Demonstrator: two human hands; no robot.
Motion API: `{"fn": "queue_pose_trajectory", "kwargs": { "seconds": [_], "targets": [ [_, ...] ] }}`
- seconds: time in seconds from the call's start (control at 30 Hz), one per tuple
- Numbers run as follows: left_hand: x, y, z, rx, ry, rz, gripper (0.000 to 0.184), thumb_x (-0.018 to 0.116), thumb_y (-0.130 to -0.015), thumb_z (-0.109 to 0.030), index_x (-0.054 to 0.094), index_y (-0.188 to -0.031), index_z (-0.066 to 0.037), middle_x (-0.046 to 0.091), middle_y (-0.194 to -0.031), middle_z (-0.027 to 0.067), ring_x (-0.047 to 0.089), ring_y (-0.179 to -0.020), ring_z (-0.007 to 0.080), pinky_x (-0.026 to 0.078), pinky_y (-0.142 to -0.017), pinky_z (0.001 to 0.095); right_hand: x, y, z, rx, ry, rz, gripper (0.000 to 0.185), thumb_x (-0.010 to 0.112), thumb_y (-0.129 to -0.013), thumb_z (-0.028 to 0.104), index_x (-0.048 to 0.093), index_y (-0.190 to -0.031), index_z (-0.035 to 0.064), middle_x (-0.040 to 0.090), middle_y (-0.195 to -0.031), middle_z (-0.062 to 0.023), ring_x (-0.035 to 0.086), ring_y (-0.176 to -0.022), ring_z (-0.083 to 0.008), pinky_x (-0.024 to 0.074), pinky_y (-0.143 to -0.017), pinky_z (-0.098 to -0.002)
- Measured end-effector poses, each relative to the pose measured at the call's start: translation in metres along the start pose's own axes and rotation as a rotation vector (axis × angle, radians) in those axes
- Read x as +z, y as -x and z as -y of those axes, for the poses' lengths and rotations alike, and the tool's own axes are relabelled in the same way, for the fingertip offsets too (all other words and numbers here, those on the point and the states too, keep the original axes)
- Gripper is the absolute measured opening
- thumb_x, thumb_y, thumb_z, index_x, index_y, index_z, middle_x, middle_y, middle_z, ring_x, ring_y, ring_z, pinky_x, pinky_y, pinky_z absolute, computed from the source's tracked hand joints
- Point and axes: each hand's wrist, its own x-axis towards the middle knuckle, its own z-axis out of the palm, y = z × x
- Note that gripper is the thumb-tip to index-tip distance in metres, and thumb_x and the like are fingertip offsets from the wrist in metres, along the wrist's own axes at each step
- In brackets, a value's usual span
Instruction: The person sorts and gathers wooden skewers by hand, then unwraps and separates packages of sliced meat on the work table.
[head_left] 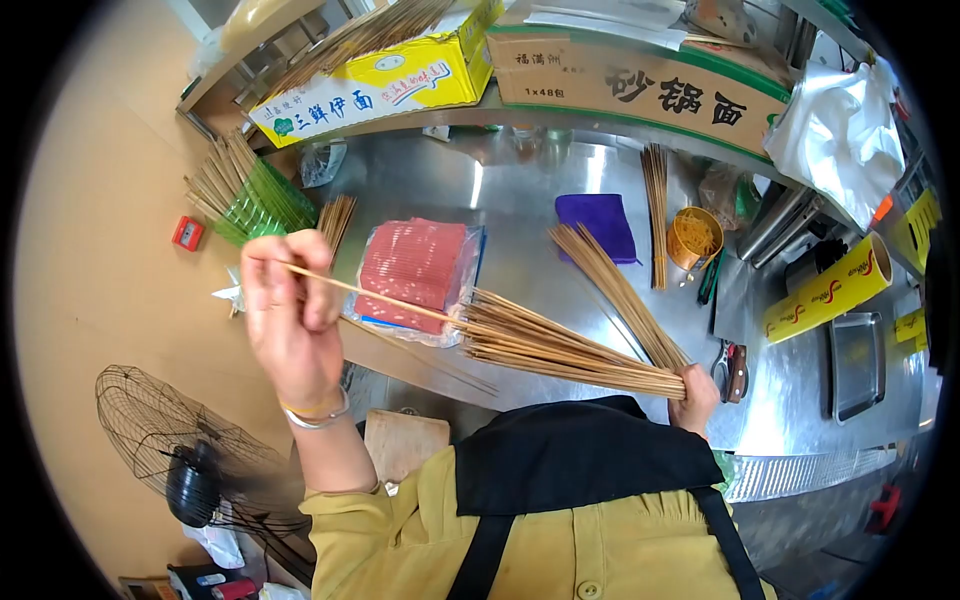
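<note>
My left hand (290, 320) is raised at the left, its fingers pinched on the end of one thin bamboo skewer (370, 293). That skewer slants down to the right toward a fanned bundle of skewers (560, 350). The bundle's right ends are gripped in my right hand (695, 400), near the table's front edge. A second bundle (620, 295) slants up and left from beside my right hand; whether the hand also holds it I cannot tell. Behind the raised skewer lies a stack of reddish ridged slices (415, 265) on clear plastic. A few loose skewers (430, 368) lie at the front edge.
On the steel table (500, 180) are a purple cloth (600, 225), an orange tub (694, 238), scissors (722, 365), a yellow roll (830, 290) and a metal tray (857, 365). A green skewer basket (265, 205) stands left. Boxes (640, 80) sit on the shelf; a fan (195, 470) is lower left.
</note>
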Motion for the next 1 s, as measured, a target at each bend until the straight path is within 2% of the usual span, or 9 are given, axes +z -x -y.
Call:
{"fn": "queue_pose_trajectory", "kwargs": {
  "seconds": [0.3,0.5,0.57,0.63,0.7,0.77,0.87,0.93,1.0],
  "targets": [
    [-0.085,-0.01,-0.075,0.253,0.44,-0.185,0.018,0.041,-0.087,0.001,0.038,-0.071,-0.006,0.036,-0.069,0.0026,0.032,-0.067,0.0162,0.034,-0.066,0.0305,-0.007,0.001,-0.009,-0.01,0.052,-0.056,0.019,0.071,-0.068,0.009,0.052,-0.068,0.0059,0.049,-0.062,-0.0079,0.052,-0.057,-0.0271,0.0386,-0.051,-0.0353],
    [-0.12,0.001,-0.138,0.362,0.587,-0.148,0.02,0.044,-0.082,0.004,0.034,-0.067,-0.005,0.035,-0.065,0.0035,0.039,-0.067,0.0179,0.038,-0.07,0.0331,-0.008,-0.004,-0.011,-0.013,0.055,-0.059,0.021,0.07,-0.069,0.008,0.05,-0.07,0.0053,0.049,-0.063,-0.0079,0.051,-0.057,-0.0268,0.0387,-0.052,-0.0354],
    [-0.121,0.0,-0.152,0.472,0.492,-0.256,0.02,0.044,-0.083,0.003,0.035,-0.067,-0.004,0.035,-0.064,0.0038,0.041,-0.063,0.0168,0.041,-0.067,0.0299,-0.009,-0.006,-0.011,-0.005,0.061,-0.07,0.02,0.07,-0.07,0.008,0.05,-0.07,0.0054,0.049,-0.063,-0.0077,0.052,-0.057,-0.0264,0.0386,-0.052,-0.0353],
    [-0.115,0.003,-0.158,0.389,0.548,-0.109,0.02,0.044,-0.086,0.001,0.037,-0.069,-0.005,0.034,-0.064,0.0028,0.037,-0.058,0.0138,0.039,-0.058,0.0253,-0.01,-0.007,-0.011,0.0,0.068,-0.068,0.02,0.07,-0.07,0.009,0.05,-0.07,0.0053,0.05,-0.063,-0.0077,0.052,-0.058,-0.0262,0.0386,-0.052,-0.0353],
    [-0.106,0.003,-0.149,0.441,0.458,-0.061,0.017,0.042,-0.091,-0.004,0.041,-0.074,-0.003,0.032,-0.063,0.0009,0.032,-0.053,0.0094,0.032,-0.049,0.0208,-0.011,-0.008,-0.012,0.006,0.076,-0.067,0.02,0.07,-0.071,0.009,0.05,-0.07,0.0053,0.05,-0.064,-0.0076,0.052,-0.058,-0.026,0.0386,-0.052,-0.0353],
    [-0.088,0.003,-0.14,0.416,-0.018,-0.084,0.015,0.042,-0.095,-0.011,0.046,-0.083,-0.002,0.029,-0.064,-0.0013,0.028,-0.052,0.0066,0.025,-0.046,0.0204,-0.011,-0.009,-0.01,0.014,0.063,-0.073,0.019,0.07,-0.07,0.008,0.051,-0.07,0.0053,0.05,-0.064,-0.0076,0.052,-0.058,-0.0258,0.0384,-0.052,-0.0354],
    [-0.056,0.009,-0.095,0.191,0.019,-0.109,0.017,0.044,-0.096,-0.016,0.049,-0.087,-0.003,0.03,-0.064,-0.0028,0.027,-0.052,0.0043,0.02,-0.045,0.0201,-0.01,-0.012,-0.008,0.002,0.052,-0.102,0.02,0.07,-0.07,0.007,0.051,-0.069,0.0051,0.05,-0.063,-0.0077,0.052,-0.057,-0.0256,0.0379,-0.051,-0.0352],
    [-0.008,0.021,-0.044,0.035,-0.512,-0.163,0.01,0.054,-0.09,-0.013,0.056,-0.084,-0.005,0.047,-0.07,-0.0031,0.033,-0.055,0.0026,0.025,-0.048,0.0164,-0.01,-0.015,-0.005,-0.012,0.046,-0.116,0.02,0.07,-0.07,0.007,0.051,-0.069,0.0051,0.05,-0.063,-0.0079,0.051,-0.056,-0.0255,0.0377,-0.051,-0.0349],
    [0.013,0.027,-0.003,-0.022,-0.74,0.063,0.002,0.061,-0.081,-0.004,0.06,-0.082,-0.005,0.051,-0.071,-0.0033,0.034,-0.056,0.003,0.026,-0.049,0.0176,-0.011,-0.018,-0.003,-0.026,0.035,-0.129,0.02,0.07,-0.07,0.006,0.051,-0.069,0.005,0.05,-0.063,-0.008,0.051,-0.056,-0.0254,0.0374,-0.051,-0.0345]
  ]
}}
